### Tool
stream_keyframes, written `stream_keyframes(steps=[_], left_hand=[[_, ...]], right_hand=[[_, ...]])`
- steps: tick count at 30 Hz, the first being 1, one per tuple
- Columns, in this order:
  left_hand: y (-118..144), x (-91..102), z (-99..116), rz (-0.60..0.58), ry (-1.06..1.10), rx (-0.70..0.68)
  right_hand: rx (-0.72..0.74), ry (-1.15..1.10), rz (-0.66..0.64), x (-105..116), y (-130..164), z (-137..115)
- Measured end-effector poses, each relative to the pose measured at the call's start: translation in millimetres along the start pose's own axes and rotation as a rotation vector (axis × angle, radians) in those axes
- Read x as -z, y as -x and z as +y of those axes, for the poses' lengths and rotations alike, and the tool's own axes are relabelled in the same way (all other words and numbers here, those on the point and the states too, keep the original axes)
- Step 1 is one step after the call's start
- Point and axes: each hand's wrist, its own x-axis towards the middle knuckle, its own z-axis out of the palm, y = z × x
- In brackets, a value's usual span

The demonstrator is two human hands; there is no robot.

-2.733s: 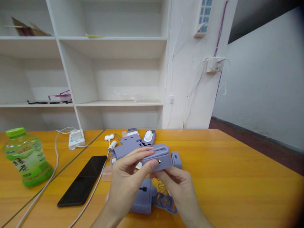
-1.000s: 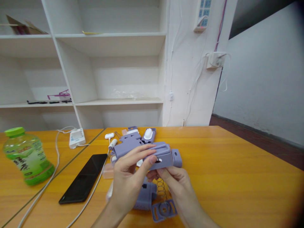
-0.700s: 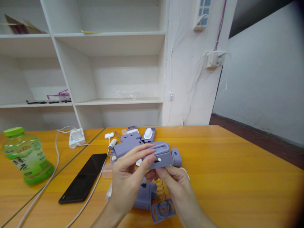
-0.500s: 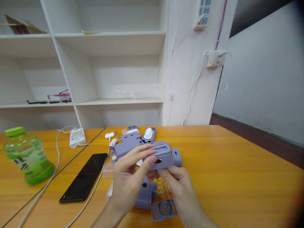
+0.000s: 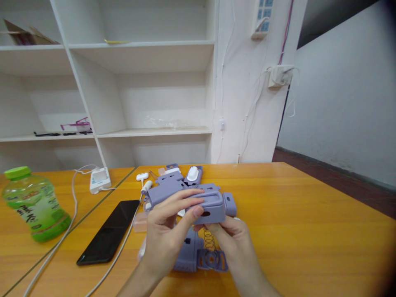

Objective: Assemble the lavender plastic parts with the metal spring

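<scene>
Left edge of the table [image 5: 309, 231]: green-capped bottle [image 5: 32, 204], tipped over. Next right, a white cable [image 5: 66, 231], then a black phone [image 5: 108, 233] lying flat. Mid-table, near edge: left hand [image 5: 163, 235] grips the purple housing [image 5: 210, 204] from the top and front, fingers curled over it. Right hand [image 5: 236, 243] grasps the same housing from underneath. The housing is held just above the table. Below it, a spring [image 5: 209, 240] and purple ring part [image 5: 213, 260] sit beside a purple block [image 5: 187, 253]. More purple parts [image 5: 168, 187] behind, toward the far edge.

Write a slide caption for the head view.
Both hands, left and right, hold a purple housing above the table.
</scene>
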Motion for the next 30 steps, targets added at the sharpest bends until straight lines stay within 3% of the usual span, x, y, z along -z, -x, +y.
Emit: stream_keyframes(steps=[13,18,24,30], left_hand=[[0,3.4,-7,-0.108,-0.034,-0.005],[-4,2.9,-5,-0.084,-0.054,-0.065],[-7,0.5,-2,0.0,0.043,-0.01],[-6,1.7,-2,-0.069,0.047,0.023]], right_hand=[[-0.017,-0.119,0.035,1,-4,-1],[-0.011,-0.154,0.002,3,-9,-1],[-0.01,-0.152,-0.106,4,-11,-11],[0.001,-0.103,-0.076,9,-8,-8]])
